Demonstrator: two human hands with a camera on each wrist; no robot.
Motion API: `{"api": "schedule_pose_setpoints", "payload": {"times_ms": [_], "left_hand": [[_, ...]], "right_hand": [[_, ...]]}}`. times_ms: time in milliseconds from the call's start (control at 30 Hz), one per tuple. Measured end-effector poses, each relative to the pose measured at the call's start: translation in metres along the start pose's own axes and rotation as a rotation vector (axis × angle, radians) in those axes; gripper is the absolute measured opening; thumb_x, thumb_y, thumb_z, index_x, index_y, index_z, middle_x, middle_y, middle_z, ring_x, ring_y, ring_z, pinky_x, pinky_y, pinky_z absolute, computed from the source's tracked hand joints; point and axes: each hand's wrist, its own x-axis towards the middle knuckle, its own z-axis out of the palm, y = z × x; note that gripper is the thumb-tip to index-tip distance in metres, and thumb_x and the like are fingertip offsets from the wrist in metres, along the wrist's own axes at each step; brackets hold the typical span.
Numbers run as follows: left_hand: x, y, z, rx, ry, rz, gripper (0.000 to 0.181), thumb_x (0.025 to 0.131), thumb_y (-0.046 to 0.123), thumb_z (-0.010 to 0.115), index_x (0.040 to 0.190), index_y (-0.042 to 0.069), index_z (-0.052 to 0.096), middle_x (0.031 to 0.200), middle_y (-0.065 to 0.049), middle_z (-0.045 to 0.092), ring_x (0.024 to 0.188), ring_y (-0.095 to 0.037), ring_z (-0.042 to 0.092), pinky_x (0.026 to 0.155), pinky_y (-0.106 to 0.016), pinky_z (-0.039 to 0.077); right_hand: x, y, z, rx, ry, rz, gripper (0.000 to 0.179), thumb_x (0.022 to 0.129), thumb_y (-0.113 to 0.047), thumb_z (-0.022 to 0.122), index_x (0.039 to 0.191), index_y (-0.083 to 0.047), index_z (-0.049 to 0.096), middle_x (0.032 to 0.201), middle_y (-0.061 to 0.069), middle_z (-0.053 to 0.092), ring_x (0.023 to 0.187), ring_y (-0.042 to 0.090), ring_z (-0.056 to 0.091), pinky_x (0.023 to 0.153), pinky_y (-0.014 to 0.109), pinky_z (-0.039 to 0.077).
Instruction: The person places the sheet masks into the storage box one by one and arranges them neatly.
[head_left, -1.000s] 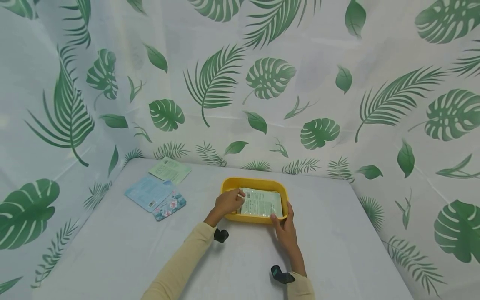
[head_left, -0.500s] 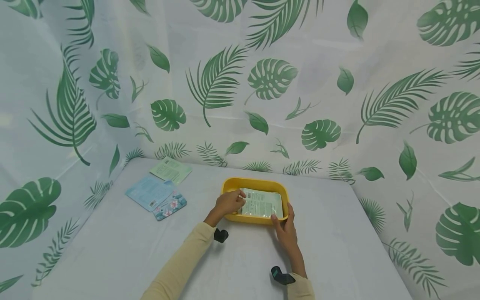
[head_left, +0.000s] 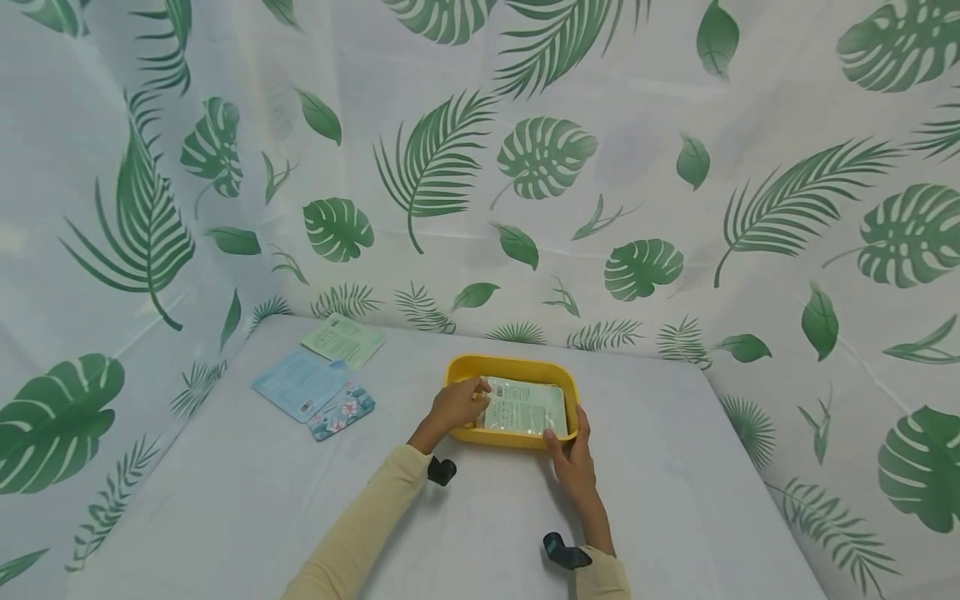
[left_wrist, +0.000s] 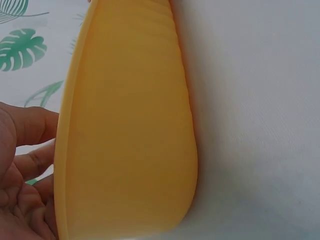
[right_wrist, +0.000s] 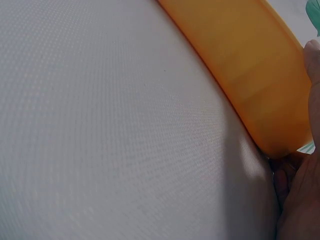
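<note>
White table [head_left: 487, 533], packet [head_left: 525, 407] unmoved, apparently a pause: my right hand [head_left: 574, 462] grips the tray [head_left: 510, 364] at right; my left hand [head_left: 457, 405], hold unclear.

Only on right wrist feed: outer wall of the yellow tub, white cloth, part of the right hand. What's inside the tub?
Observer: A mint packet with print facing up lies in the tub.
Operator: Left hand?
Observer: Over the tub's left end, by the mint packet's left edge.
Operator: Anything off to the left?
Observer: Yes, outside the tub: a green packet, a blue packet and a floral packet.
</note>
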Motion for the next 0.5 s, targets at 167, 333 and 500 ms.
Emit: {"api": "schedule_pose_setpoints", "payload": {"times_ms": [167, 333, 500], "left_hand": [[0.001, -0.008, -0.002, -0.277, 0.023, 0.027, 0.022, 0.098, 0.019, 0.057, 0.116, 0.007, 0.064, 0.111, -0.011, 0.07, 0.084, -0.021, 0.068, 0.069, -0.027, 0.056], [0.001, -0.024, -0.011, -0.669, 0.03, 0.005, 0.029, 0.1, 0.017, 0.054, 0.121, -0.002, 0.059, 0.107, -0.021, 0.07, 0.083, -0.024, 0.071, 0.064, -0.027, 0.058], [0.001, -0.045, -0.024, -0.823, 0.136, -0.074, 0.028, 0.102, 0.017, 0.052, 0.12, -0.003, 0.058, 0.104, -0.02, 0.07, 0.072, -0.012, 0.069, 0.06, -0.022, 0.055]], "right_hand": [[0.001, 0.0, -0.001, -0.011, -0.005, 0.01, 0.082, 0.098, -0.049, 0.051, 0.156, -0.028, -0.003, 0.164, 0.016, 0.01, 0.149, 0.041, 0.014, 0.118, 0.059, 0.016], [0.001, -0.001, -0.002, -0.009, -0.005, 0.008, 0.082, 0.098, -0.048, 0.051, 0.156, -0.027, -0.003, 0.164, 0.017, 0.01, 0.149, 0.041, 0.014, 0.118, 0.059, 0.016], [0.001, 0.0, 0.0, -0.002, -0.001, 0.0, 0.082, 0.098, -0.047, 0.052, 0.157, -0.027, -0.002, 0.164, 0.016, 0.01, 0.15, 0.041, 0.014, 0.118, 0.059, 0.016]]}}
